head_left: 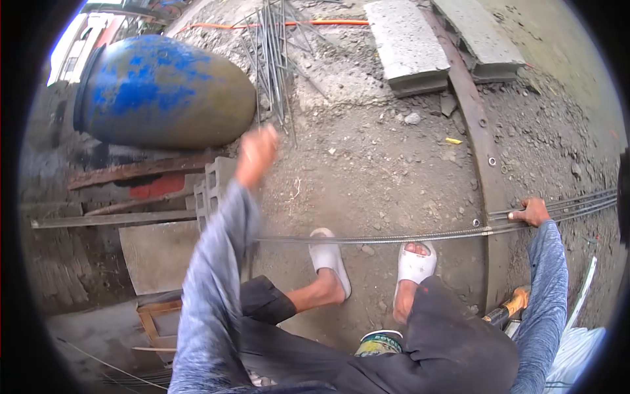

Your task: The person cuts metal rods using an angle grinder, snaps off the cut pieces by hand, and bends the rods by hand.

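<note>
My left hand (258,155) is raised over the ground beside the blue barrel, smeared by motion, its fingers unclear. On the right, my right hand (533,213) is closed on thin steel rods, its thumb pointing left. The steel rods (571,209) run in from the right edge. One long rod (394,238) stretches left across a flat metal bar (489,197) and passes over the ground by my feet. The metal bar has round holes or rings along it.
A worn blue barrel (164,92) lies at the upper left, near a bundle of thin rods (274,59). Concrete blocks (410,46) lie at the top. A hollow block (213,187), a yellow-handled tool (515,302) and a can (380,343) are nearby.
</note>
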The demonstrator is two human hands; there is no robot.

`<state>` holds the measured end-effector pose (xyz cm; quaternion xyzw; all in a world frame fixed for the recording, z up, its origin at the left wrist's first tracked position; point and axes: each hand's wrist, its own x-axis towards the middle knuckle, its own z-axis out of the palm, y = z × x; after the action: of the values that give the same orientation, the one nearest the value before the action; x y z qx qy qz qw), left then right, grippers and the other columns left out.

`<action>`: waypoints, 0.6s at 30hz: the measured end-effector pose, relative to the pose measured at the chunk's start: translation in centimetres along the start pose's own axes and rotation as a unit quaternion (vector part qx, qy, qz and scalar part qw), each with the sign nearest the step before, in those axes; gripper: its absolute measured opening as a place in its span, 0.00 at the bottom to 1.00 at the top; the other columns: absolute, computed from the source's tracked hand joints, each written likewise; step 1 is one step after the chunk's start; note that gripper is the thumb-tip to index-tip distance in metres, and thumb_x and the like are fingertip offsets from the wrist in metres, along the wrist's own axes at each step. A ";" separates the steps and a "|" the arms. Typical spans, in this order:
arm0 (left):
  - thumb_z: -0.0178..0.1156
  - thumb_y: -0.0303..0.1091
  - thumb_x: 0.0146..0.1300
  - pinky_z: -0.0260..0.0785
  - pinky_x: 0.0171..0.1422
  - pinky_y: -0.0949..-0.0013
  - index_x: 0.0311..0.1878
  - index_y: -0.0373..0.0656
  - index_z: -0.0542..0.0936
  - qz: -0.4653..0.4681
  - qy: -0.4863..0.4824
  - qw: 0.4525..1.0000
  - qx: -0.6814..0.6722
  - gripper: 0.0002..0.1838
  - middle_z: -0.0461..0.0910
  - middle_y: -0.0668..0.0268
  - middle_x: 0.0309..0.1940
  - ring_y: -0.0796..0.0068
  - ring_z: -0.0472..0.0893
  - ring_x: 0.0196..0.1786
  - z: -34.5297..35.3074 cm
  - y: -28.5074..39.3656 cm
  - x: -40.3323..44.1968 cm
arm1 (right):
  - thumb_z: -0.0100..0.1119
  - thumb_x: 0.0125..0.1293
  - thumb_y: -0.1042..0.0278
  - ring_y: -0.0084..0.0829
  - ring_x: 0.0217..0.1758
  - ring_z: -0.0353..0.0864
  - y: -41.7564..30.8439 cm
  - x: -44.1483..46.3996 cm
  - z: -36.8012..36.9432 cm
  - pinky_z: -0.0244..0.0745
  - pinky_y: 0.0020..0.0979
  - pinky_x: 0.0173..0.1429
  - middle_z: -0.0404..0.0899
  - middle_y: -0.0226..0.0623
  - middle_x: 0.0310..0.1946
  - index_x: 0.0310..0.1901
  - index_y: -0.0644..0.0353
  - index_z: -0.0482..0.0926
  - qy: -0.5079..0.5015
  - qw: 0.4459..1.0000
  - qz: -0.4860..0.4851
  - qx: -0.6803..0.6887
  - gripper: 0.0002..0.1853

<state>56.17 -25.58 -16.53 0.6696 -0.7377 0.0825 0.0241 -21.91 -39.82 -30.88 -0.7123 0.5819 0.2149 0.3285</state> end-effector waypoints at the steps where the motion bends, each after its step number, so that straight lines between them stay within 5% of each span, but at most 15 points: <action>1: 0.59 0.38 0.71 0.75 0.38 0.54 0.44 0.36 0.79 -0.083 0.081 0.993 -0.033 0.13 0.81 0.53 0.30 0.57 0.82 0.32 -2.4 -2.6 4.0 | 0.77 0.42 0.31 0.52 0.50 0.86 0.1 0.1 0.3 0.77 0.46 0.59 0.87 0.58 0.43 0.44 0.69 0.87 0.003 1.000 -0.002 0.001 0.43; 2: 0.61 0.42 0.69 0.78 0.44 0.52 0.50 0.32 0.77 -0.157 0.168 0.970 -0.078 0.19 0.83 0.51 0.38 0.49 0.84 0.37 -4.9 -5.2 8.1 | 0.77 0.42 0.31 0.52 0.50 0.86 -0.1 -0.2 0.5 0.78 0.45 0.60 0.87 0.58 0.43 0.45 0.70 0.86 -0.006 1.000 0.002 -0.003 0.43; 4: 0.64 0.53 0.70 0.77 0.58 0.54 0.66 0.30 0.71 -0.198 0.278 0.929 0.140 0.36 0.82 0.41 0.50 0.49 0.84 0.50 -5.3 -7.5 13.3 | 0.77 0.42 0.32 0.52 0.50 0.86 -0.1 -0.1 0.3 0.78 0.44 0.60 0.86 0.59 0.44 0.46 0.72 0.86 -0.006 1.000 0.013 -0.007 0.44; 5: 0.63 0.53 0.70 0.77 0.58 0.57 0.68 0.31 0.73 -0.270 0.103 0.955 -0.071 0.36 0.83 0.43 0.52 0.53 0.84 0.52 -8.8 -3.2 14.8 | 0.78 0.42 0.32 0.52 0.49 0.87 0.1 0.0 0.4 0.78 0.44 0.59 0.86 0.60 0.43 0.46 0.72 0.86 0.000 1.000 0.010 -0.006 0.44; 7: 0.62 0.50 0.71 0.77 0.57 0.58 0.61 0.33 0.79 -0.302 -0.065 0.912 -0.269 0.28 0.83 0.48 0.54 0.57 0.84 0.52 -9.2 7.2 13.8 | 0.78 0.42 0.33 0.52 0.48 0.87 0.5 0.0 0.8 0.79 0.43 0.58 0.86 0.61 0.43 0.45 0.73 0.86 0.015 1.000 0.008 0.003 0.43; 9: 0.62 0.43 0.71 0.77 0.56 0.56 0.54 0.38 0.83 0.050 -0.128 0.969 -0.206 0.18 0.86 0.51 0.48 0.55 0.86 0.49 -1.4 11.7 8.0 | 0.78 0.42 0.34 0.52 0.48 0.87 -0.4 -0.7 0.2 0.79 0.43 0.57 0.86 0.61 0.42 0.44 0.73 0.86 0.002 1.000 0.023 0.015 0.42; 11: 0.62 0.45 0.69 0.75 0.61 0.51 0.53 0.40 0.83 -0.085 -0.353 0.882 -0.302 0.19 0.84 0.47 0.50 0.44 0.83 0.54 2.5 21.6 0.6 | 0.78 0.42 0.34 0.51 0.47 0.87 -0.4 -0.7 0.0 0.79 0.44 0.56 0.86 0.61 0.40 0.43 0.73 0.86 0.011 1.000 0.021 0.021 0.42; 14: 0.64 0.51 0.68 0.75 0.59 0.50 0.54 0.39 0.83 -0.070 -0.323 0.863 -0.383 0.24 0.85 0.47 0.49 0.46 0.84 0.54 10.2 28.0 -12.1 | 0.75 0.43 0.30 0.50 0.43 0.88 1.4 0.0 1.7 0.79 0.45 0.50 0.86 0.58 0.37 0.41 0.71 0.87 0.048 0.998 -0.041 0.009 0.42; 16: 0.65 0.50 0.67 0.75 0.58 0.52 0.52 0.35 0.85 -0.154 -0.430 0.816 -0.354 0.25 0.86 0.46 0.47 0.46 0.84 0.54 7.4 29.5 -12.1 | 0.69 0.45 0.24 0.49 0.37 0.86 1.1 1.2 2.1 0.76 0.47 0.42 0.86 0.53 0.31 0.35 0.68 0.87 0.065 0.995 -0.057 -0.058 0.43; 18: 0.66 0.46 0.66 0.76 0.48 0.54 0.43 0.34 0.87 -0.165 -0.286 0.827 -0.455 0.20 0.87 0.48 0.38 0.51 0.87 0.42 8.1 29.5 -13.5 | 0.66 0.47 0.19 0.48 0.36 0.84 -1.8 -1.1 0.8 0.75 0.48 0.41 0.86 0.51 0.33 0.36 0.65 0.85 0.029 0.995 0.015 -0.093 0.44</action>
<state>28.89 -10.93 -29.07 0.6883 -0.5435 -0.4634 0.1273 -20.32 -38.34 -30.28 -0.7371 0.5789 0.2524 0.2403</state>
